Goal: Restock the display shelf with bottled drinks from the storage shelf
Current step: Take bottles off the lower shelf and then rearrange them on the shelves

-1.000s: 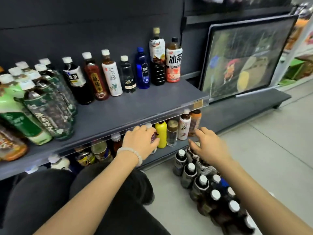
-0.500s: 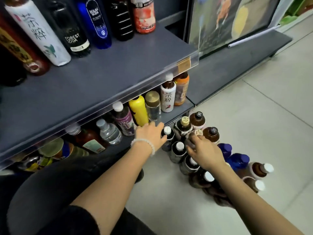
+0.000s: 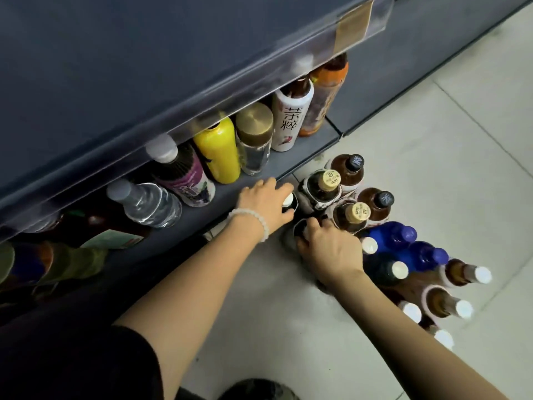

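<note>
A cluster of bottled drinks [image 3: 375,226] stands upright on the tiled floor [image 3: 447,157], just in front of the bottom shelf's [image 3: 259,180] right end and running from there toward the near right. The left hand [image 3: 264,202], a pale bead bracelet [image 3: 255,219] on its wrist, is curled around a white-capped dark bottle [image 3: 288,202] at the cluster's far left corner. Just right of it, the right hand [image 3: 328,246] is cupped over the top of another dark bottle [image 3: 300,230], fingers wrapped down around its shoulder. Beyond the hands stand tan-capped [image 3: 330,180] and black-capped [image 3: 353,161] tea bottles, and to the near right blue bottles [image 3: 403,235]. On the bottom shelf stand a yellow bottle [image 3: 217,151], a gold-lidded jar [image 3: 253,134] and a white-labelled tea bottle [image 3: 290,119].
</note>
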Tool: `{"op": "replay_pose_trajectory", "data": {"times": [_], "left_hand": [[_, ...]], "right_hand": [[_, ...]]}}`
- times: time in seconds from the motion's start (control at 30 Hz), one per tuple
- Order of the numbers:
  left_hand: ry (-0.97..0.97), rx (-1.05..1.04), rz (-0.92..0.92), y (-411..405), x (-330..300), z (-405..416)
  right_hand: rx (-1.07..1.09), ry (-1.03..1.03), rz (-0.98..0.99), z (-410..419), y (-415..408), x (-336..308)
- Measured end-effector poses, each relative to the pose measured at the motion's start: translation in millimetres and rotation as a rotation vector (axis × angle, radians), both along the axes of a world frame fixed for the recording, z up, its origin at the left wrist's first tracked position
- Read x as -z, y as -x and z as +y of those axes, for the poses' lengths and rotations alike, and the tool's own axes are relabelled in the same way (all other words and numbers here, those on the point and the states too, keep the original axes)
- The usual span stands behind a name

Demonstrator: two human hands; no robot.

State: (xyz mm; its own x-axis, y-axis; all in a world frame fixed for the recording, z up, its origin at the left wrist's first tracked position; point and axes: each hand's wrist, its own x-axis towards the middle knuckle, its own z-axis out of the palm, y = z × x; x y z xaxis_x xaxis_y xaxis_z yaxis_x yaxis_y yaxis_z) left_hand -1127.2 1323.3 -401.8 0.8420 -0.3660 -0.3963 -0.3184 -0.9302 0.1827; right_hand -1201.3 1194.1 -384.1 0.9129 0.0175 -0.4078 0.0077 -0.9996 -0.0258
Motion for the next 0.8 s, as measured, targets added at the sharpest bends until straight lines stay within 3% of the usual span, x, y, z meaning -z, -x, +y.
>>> {"op": "replay_pose_trajectory", "data": {"times": [0.13,0.4,0.57,0.8], "left_hand": [[0.078,0.037,0.068,-3.5,2.8,3.4],[0.070,0.074,0.026,16.2,-7.2,16.0],[0.039,0.035,0.030,33.7,-50.3,41.1],[0.002,-0.019,-0.102,81.9,-125.4,77.5]], "right_hand": [[0.026,-0.006,0.007,2.2,-3.6,5.9],[0.047,-0.147,-0.034,-8.0,9.1,4.0],[0.064,-0.236,-0.068,-4.7,7.5,-15.7],[-0.060,-0.332,-0.271,17.9,17.0,-84.6]]}}
